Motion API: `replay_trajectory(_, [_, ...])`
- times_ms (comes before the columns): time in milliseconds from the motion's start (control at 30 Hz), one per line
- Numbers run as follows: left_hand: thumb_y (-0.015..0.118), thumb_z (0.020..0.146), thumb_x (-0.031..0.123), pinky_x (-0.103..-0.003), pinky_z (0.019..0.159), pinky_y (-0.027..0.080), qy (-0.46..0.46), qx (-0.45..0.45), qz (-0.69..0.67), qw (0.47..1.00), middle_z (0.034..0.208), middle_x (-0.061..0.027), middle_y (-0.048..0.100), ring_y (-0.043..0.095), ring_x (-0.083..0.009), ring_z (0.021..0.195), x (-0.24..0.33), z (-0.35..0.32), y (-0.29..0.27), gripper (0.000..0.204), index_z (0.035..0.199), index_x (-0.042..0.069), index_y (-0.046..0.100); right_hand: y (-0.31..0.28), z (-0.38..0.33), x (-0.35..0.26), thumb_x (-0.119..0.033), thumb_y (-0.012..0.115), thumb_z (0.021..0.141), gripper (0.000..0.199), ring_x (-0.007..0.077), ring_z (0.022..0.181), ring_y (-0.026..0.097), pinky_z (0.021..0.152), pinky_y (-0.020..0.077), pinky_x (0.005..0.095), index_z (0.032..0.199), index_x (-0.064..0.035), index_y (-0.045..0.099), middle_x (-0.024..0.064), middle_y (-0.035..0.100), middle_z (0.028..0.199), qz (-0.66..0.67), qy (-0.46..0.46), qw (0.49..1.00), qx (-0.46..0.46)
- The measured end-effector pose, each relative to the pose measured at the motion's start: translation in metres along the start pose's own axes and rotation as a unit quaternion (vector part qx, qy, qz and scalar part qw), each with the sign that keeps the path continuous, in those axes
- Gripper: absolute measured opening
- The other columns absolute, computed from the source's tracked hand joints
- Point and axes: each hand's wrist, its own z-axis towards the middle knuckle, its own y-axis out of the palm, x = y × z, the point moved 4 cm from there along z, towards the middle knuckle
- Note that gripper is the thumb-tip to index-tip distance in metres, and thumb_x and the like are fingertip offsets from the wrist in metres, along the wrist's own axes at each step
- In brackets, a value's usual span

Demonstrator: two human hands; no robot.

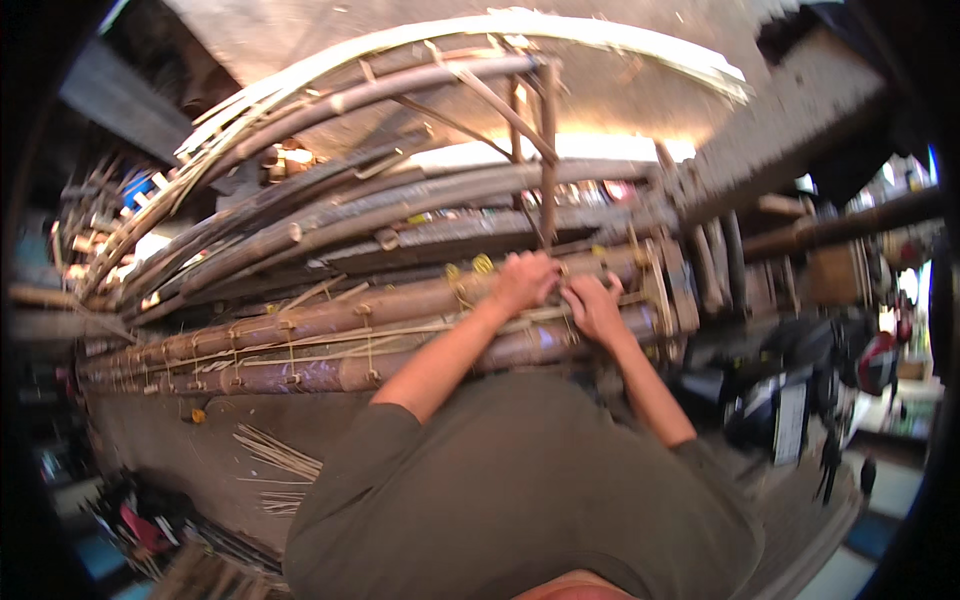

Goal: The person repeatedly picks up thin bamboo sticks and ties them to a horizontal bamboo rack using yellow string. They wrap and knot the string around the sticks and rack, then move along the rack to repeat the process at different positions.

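Two long bamboo poles lie side by side in front of me, the far pole [410, 300] and the near pole [400, 368]. Thin ties [290, 350] join them at intervals, and narrow split strips [330, 350] run lengthwise between them. Over the far pole, towards its right end, my left hand [526, 282] is closed with its fingers bent. Close beside it, my right hand [596, 306] is also closed, fingertips almost meeting the left ones. Whatever they pinch is too small to make out. A yellow tie loop [484, 264] stands up just left of my left hand.
Behind the poles lie stacked bamboo lengths [300, 235] and a pale curved bundle [330, 60]. An upright post [548, 150] rises beyond my hands. Loose strips [275, 455] lie on the ground at left. A motorbike [790, 400] stands at right.
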Motion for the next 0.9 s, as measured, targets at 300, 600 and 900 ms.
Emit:
replay_trajectory(300, [0.066, 0.085, 0.019, -0.042, 0.071, 0.044, 0.012, -0.018, -0.003, 1.000, 0.090, -0.0083, 0.061, 0.060, -0.0290, 0.085, 0.006, 0.003, -0.008, 0.022, 0.103, 0.009, 0.064, -0.015, 0.028, -0.031, -0.023, 0.058, 0.090, 0.016, 0.0293, 0.088, 0.063, 0.094, 0.0384, 0.0506, 0.093, -0.0081, 0.063, 0.0090, 0.066, 0.089, 0.130, -0.034, 0.983, -0.123])
replay_trajectory(600, [0.069, 0.086, 0.024, -0.041, 0.072, 0.045, -0.035, -0.032, 0.019, 0.999, 0.086, -0.0090, 0.062, 0.060, -0.0289, 0.083, 0.003, 0.003, -0.003, 0.018, 0.098, 0.012, 0.066, 0.022, 0.097, 0.056, -0.030, 0.062, 0.086, 0.021, 0.0369, 0.082, 0.068, 0.073, 0.0533, 0.0466, 0.094, -0.0123, 0.069, 0.0158, 0.070, 0.087, 0.000, 0.041, 0.980, -0.192])
replay_trajectory(900, [0.063, 0.089, 0.019, -0.043, 0.069, 0.042, 0.007, -0.037, 0.007, 0.999, 0.085, -0.0095, 0.060, 0.059, -0.0305, 0.080, 0.018, 0.009, 0.001, 0.016, 0.103, 0.011, 0.064, 0.005, -0.008, 0.003, -0.024, 0.059, 0.090, 0.013, 0.0276, 0.091, 0.065, 0.075, 0.0442, 0.0460, 0.092, -0.0112, 0.061, 0.0064, 0.067, 0.094, -0.006, 0.077, 0.996, -0.047])
